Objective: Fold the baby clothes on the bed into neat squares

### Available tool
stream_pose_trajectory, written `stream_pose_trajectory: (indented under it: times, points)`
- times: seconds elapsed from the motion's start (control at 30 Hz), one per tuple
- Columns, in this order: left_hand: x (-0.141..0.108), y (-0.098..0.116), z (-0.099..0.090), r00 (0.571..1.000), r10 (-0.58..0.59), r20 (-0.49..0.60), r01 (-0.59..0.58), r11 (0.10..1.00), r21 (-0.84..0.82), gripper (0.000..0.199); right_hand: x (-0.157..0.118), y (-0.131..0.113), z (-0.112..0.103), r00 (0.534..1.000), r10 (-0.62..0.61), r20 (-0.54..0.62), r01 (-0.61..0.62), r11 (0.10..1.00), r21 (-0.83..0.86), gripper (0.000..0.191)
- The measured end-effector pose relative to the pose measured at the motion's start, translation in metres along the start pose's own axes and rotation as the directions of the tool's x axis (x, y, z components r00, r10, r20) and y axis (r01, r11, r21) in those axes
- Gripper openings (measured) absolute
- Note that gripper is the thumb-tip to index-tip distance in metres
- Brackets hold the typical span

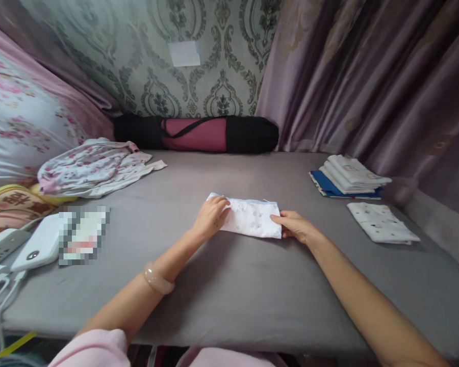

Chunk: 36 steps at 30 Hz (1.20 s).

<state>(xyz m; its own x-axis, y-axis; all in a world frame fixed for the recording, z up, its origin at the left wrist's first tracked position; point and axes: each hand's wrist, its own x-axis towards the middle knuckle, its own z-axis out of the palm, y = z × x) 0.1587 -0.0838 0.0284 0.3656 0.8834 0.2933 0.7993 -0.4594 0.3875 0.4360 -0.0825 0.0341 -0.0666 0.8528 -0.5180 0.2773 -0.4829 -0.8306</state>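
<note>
A white folded cloth [248,218] with a faint grey print and a pale blue edge lies across the middle of the grey bed sheet [229,285]. At its left end, my left hand [213,214] has its fingers bent over the fabric and closed on it. My right hand [294,225] pinches the right end, thumb on top and the other fingers curled beneath. Some of the cloth is hidden under my left fingers.
At right are a stack of folded cloths [352,173] and a spotted folded cloth [380,223]. A black and maroon bag [195,134] lies along the wall. Left are crumpled floral clothing [95,165], a white power bank [42,242] and a power strip [5,244] with cables.
</note>
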Motion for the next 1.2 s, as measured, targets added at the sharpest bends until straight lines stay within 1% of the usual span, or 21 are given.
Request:
stream_pose_trajectory:
  times: [0.03, 0.07, 0.1, 0.17, 0.23, 0.37, 0.47, 0.6, 0.7, 0.8, 0.9, 1.0, 1.07, 1.13, 1.17, 1.2]
  points:
    - [0.002, 0.002, 0.005, 0.997, 0.066, 0.036, -0.065, 0.997, -0.042, 0.031, -0.001, 0.0, 0.0, 1.0, -0.007, 0.003, 0.007, 1.0, -0.01, 0.009]
    - [0.004, 0.003, 0.011, 0.992, 0.106, 0.064, -0.101, 0.992, -0.072, 0.034, -0.002, 0.0, 0.0, 1.0, -0.012, 0.006, 0.012, 1.0, -0.015, 0.009]
    - [0.006, 0.003, 0.016, 0.989, 0.118, 0.089, -0.11, 0.99, -0.089, 0.037, -0.003, 0.0, -0.001, 1.0, -0.02, 0.007, 0.02, 1.0, -0.015, 0.01]
    - [0.007, 0.002, 0.024, 0.986, 0.087, 0.139, -0.074, 0.993, -0.096, 0.042, -0.006, 0.001, -0.002, 0.999, -0.036, 0.005, 0.036, 0.999, -0.002, 0.011]
    - [0.006, 0.002, 0.029, 0.978, 0.042, 0.202, -0.024, 0.996, -0.088, 0.048, -0.008, 0.002, -0.004, 0.999, -0.052, 0.012, 0.051, 0.997, 0.049, 0.014]
    - [0.004, 0.005, 0.028, 0.952, -0.005, 0.306, 0.019, 0.999, -0.04, 0.056, -0.013, -0.002, -0.005, 0.996, -0.069, 0.05, 0.058, 0.977, 0.208, 0.024]
    - [0.004, 0.009, 0.027, 0.934, -0.05, 0.354, 0.059, 0.998, -0.016, 0.055, -0.02, -0.014, 0.0, 0.996, -0.077, 0.051, 0.06, 0.956, 0.286, 0.029]
    - [0.007, 0.011, 0.024, 0.928, -0.065, 0.368, 0.073, 0.997, -0.007, 0.056, -0.03, -0.035, 0.015, 0.993, -0.107, 0.045, 0.09, 0.952, 0.292, 0.029]
    - [0.012, 0.012, 0.019, 0.919, -0.057, 0.39, 0.061, 0.998, 0.003, 0.058, -0.033, -0.05, 0.031, 0.987, -0.15, 0.058, 0.125, 0.942, 0.311, 0.028]
    - [0.02, 0.013, 0.014, 0.925, -0.036, 0.377, 0.025, 0.999, 0.033, 0.06, -0.03, -0.064, 0.052, 0.974, -0.205, 0.095, 0.156, 0.916, 0.371, 0.028]
    - [0.026, 0.01, 0.012, 0.936, -0.039, 0.351, 0.02, 0.998, 0.058, 0.059, -0.024, -0.075, 0.074, 0.968, -0.223, 0.117, 0.163, 0.907, 0.388, 0.029]
    - [0.027, 0.003, 0.013, 0.946, -0.013, 0.323, 0.007, 1.0, 0.02, 0.048, -0.017, -0.083, 0.093, 0.966, -0.22, 0.136, 0.159, 0.92, 0.359, 0.026]
    - [0.024, -0.004, 0.01, 0.951, 0.057, 0.303, -0.046, 0.998, -0.042, 0.04, -0.014, -0.086, 0.101, 0.965, -0.215, 0.149, 0.157, 0.932, 0.328, 0.025]
    - [0.018, -0.012, 0.004, 0.96, 0.14, 0.244, -0.114, 0.986, -0.118, 0.035, -0.014, -0.09, 0.108, 0.965, -0.217, 0.145, 0.168, 0.941, 0.294, 0.024]
    - [0.013, -0.016, 0.0, 0.968, 0.157, 0.198, -0.129, 0.981, -0.145, 0.033, -0.014, -0.091, 0.111, 0.966, -0.219, 0.139, 0.174, 0.946, 0.275, 0.024]
    - [0.008, -0.02, -0.005, 0.979, 0.143, 0.145, -0.12, 0.98, -0.158, 0.032, -0.014, -0.093, 0.115, 0.966, -0.22, 0.133, 0.181, 0.95, 0.253, 0.024]
